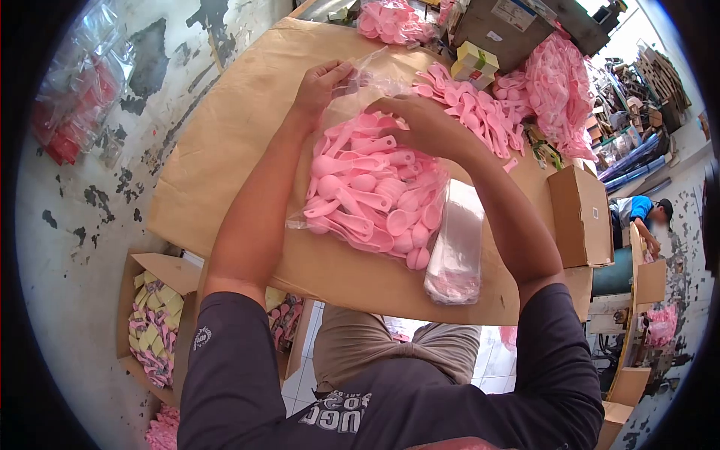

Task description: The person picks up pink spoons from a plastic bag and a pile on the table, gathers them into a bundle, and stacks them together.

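Observation:
A clear plastic bag full of pink spoons [367, 187] lies on the brown-covered table [217, 150] in front of me. My left hand [322, 86] pinches the bag's clear top edge at the far side. My right hand [420, 124] reaches over the bag's upper right part, its fingers apart and curved above the spoons near the opening. Right of the bag lies a stack of flat clear plastic bags [457, 244]. Beyond my right hand is a loose pile of pink spoons [472, 109].
More bagged pink pieces [559, 82] lie at the back right, near a small yellow box [475, 64]. A cardboard box [581, 217] stands at the right edge. Open cartons [161, 315] sit below left. Another person [641, 210] is at work far right.

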`<state>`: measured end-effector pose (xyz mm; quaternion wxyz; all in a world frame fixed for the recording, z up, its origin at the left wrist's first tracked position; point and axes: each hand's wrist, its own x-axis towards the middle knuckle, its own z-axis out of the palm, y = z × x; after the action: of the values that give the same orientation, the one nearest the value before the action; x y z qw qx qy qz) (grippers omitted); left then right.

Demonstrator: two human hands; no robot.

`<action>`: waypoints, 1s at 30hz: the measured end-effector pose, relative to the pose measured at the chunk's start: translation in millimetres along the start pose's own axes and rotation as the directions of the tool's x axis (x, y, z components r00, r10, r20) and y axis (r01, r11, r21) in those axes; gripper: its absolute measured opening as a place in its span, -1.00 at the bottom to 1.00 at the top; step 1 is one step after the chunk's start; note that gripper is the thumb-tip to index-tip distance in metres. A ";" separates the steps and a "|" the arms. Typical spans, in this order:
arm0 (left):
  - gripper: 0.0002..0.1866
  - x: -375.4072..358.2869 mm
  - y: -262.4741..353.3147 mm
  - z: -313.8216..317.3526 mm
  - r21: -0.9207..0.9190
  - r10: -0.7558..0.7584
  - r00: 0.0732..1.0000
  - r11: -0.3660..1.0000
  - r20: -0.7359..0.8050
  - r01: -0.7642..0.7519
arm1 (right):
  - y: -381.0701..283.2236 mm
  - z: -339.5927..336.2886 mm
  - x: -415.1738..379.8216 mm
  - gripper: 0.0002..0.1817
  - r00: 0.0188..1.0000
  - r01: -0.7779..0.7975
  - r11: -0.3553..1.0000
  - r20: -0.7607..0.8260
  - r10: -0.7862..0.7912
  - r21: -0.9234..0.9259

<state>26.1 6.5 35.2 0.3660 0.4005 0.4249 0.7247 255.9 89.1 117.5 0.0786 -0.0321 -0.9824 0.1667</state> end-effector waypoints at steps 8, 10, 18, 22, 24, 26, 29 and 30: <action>-0.73 -1.2 3.0 5.3 0.000 -0.004 1.000 1.000 -0.026 0.004 | 11.4 4.9 11.0 -0.71 0.989 0.101 0.989 0.115 -0.088 -0.112; -0.73 -3.6 5.4 5.7 -0.003 0.004 1.000 1.000 -0.021 -0.004 | 9.9 -1.6 1.2 -0.73 0.999 0.016 1.000 -0.037 -0.016 0.007; -0.72 -0.7 4.3 4.9 -0.015 0.004 1.000 1.000 -0.018 -0.004 | 28.2 -66.3 -55.6 -0.71 0.867 -0.203 0.926 -0.382 0.321 0.317; -0.70 3.5 1.4 3.3 -0.010 0.002 1.000 1.000 -0.014 -0.003 | 67.3 -96.3 -84.5 -0.72 0.685 -0.451 0.888 -0.602 0.412 0.094; -0.70 3.5 0.4 3.7 -0.020 0.002 1.000 1.000 -0.020 -0.003 | 71.9 -88.7 -81.3 -0.73 0.647 -0.446 0.891 -0.717 0.259 -0.080; -0.70 3.6 0.8 4.2 -0.026 0.001 1.000 1.000 -0.024 -0.001 | 65.5 -81.6 -74.4 -0.73 0.599 -0.453 0.857 -0.796 0.087 -0.247; -0.71 0.4 3.3 6.9 -0.028 0.007 1.000 1.000 0.003 -0.007 | 13.8 -54.1 -39.5 -0.75 0.911 -0.200 0.972 -0.341 0.231 0.125; -0.72 -0.7 4.2 6.1 -0.057 0.017 1.000 0.998 0.009 -0.016 | 1.7 -43.1 -25.9 -0.75 0.960 -0.169 0.970 -0.193 0.202 0.175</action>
<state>31.0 6.3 40.8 0.3731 0.3967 0.3992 0.7376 288.5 102.3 153.4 0.1680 -0.1354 -0.9450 0.2458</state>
